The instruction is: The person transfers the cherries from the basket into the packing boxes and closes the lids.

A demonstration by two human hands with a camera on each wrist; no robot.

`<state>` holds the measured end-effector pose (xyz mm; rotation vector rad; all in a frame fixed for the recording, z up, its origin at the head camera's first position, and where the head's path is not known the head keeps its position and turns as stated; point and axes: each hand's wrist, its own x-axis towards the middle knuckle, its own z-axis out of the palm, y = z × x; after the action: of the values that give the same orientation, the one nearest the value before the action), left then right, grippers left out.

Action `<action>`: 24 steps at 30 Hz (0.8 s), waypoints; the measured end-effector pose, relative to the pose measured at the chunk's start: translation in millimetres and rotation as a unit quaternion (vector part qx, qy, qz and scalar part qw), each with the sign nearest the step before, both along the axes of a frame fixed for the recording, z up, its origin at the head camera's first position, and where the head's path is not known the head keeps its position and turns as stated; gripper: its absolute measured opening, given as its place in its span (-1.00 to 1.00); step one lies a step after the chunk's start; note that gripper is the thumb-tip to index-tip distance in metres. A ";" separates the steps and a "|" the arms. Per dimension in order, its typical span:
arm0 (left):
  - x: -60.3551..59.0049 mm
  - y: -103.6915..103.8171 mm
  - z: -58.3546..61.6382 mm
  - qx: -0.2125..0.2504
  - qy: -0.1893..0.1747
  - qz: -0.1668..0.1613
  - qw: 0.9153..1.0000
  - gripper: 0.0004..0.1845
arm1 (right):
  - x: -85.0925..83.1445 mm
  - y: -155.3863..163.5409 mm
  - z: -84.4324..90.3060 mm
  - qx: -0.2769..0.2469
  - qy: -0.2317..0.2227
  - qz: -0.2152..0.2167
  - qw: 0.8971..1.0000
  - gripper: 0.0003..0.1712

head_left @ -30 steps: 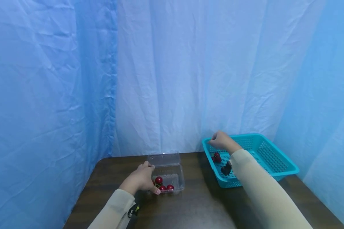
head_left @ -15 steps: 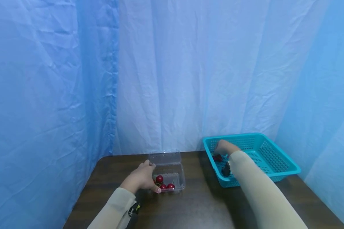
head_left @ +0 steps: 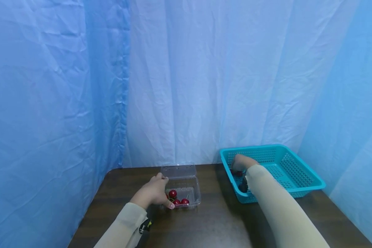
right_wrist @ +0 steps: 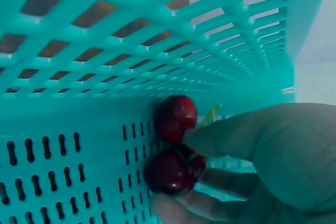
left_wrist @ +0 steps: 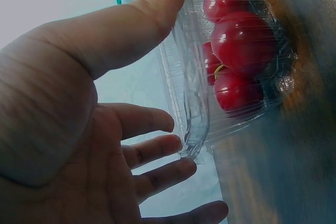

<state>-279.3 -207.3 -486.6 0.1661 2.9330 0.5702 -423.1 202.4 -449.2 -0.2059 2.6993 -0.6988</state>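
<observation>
Cherries (right_wrist: pixel 170 170) lie in the basket (right_wrist: pixel 157 35), pinched by the right hand's (head_left: pixel 241 162) fingers (right_wrist: pixel 210 140) (thumb above). Left hand's (head_left: pixel 152 193) spread fingers (left_wrist: pixel 157 148) steady the box (head_left: pixel 183 193).

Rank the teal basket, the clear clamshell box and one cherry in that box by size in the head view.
1. teal basket, largest.
2. clear clamshell box, lid open.
3. cherry, smallest.
</observation>
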 end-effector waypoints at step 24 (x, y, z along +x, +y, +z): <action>25.1 15.0 35.4 0.001 -0.006 0.014 1.000 0.26 | -0.7 15.1 26.9 -0.024 0.033 -0.003 0.999 -0.70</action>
<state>-254.2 -192.3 -451.2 0.1225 2.9263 0.5774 -423.9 217.5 -422.4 -0.2355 2.7489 -0.7715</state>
